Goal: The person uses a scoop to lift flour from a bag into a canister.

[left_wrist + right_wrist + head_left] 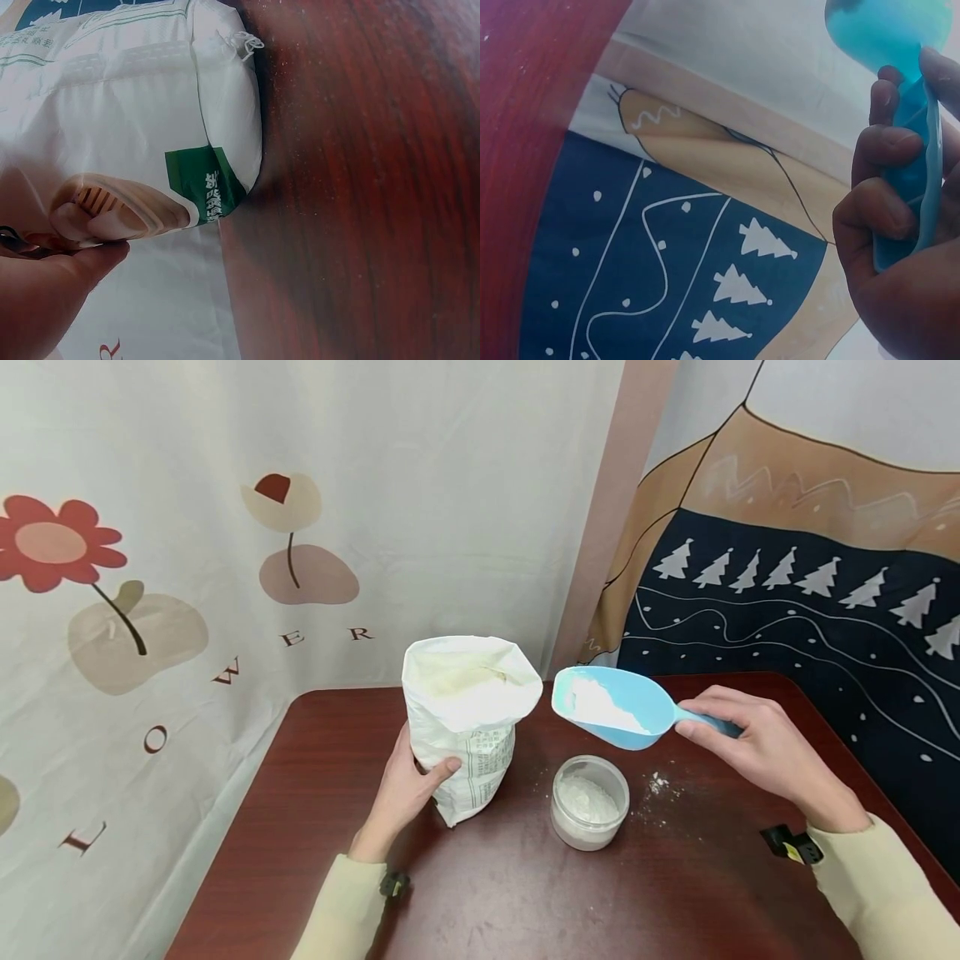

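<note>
A light blue scoop point(637, 706) with white powder in its bowl is held by its handle in my right hand point(761, 747). In the right wrist view, the fingers point(885, 210) curl around the scoop's handle point(907, 180). My left hand point(408, 781) grips the side of an open white bag point(472, 752), thumb across its front; pale powder shows inside. The left wrist view shows the bag's lower part point(135, 112) with a green label, and the thumb point(75, 277) against it. Below the scoop, a clear round jar point(588, 835) without a lid stands partly filled with white powder.
The dark red-brown table point(487, 893) carries a small powder spill point(658, 783) right of the jar. Printed curtains point(450, 510) hang behind the table's back edge, and a dark one with white trees point(787, 602) hangs at the right.
</note>
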Demonstrator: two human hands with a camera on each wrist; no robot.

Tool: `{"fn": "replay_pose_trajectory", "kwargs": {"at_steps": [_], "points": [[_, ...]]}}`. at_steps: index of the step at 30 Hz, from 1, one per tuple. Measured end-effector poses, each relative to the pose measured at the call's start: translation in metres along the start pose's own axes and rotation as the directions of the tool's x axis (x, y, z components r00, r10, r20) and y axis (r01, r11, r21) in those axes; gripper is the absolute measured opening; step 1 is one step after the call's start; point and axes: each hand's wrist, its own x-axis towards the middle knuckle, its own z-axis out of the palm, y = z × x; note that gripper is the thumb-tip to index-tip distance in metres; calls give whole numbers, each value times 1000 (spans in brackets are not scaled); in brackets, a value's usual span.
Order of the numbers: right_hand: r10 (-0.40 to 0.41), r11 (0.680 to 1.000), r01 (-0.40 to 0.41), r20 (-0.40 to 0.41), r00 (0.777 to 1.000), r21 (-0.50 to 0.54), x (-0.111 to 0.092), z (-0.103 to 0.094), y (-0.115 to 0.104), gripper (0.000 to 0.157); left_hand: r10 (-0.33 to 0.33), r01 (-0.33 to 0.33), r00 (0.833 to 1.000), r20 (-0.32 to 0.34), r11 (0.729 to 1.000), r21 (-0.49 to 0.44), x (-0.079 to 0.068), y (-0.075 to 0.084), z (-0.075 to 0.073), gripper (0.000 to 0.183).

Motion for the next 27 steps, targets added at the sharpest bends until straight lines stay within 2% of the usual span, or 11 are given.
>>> {"fn": "replay_pose_trajectory", "kwargs": {"at_steps": [27], "points": [[-41, 998, 43, 39, 998, -56, -41, -7, 23, 28, -1, 1, 1000, 1, 1000, 23, -1, 1, 0, 102]]}}
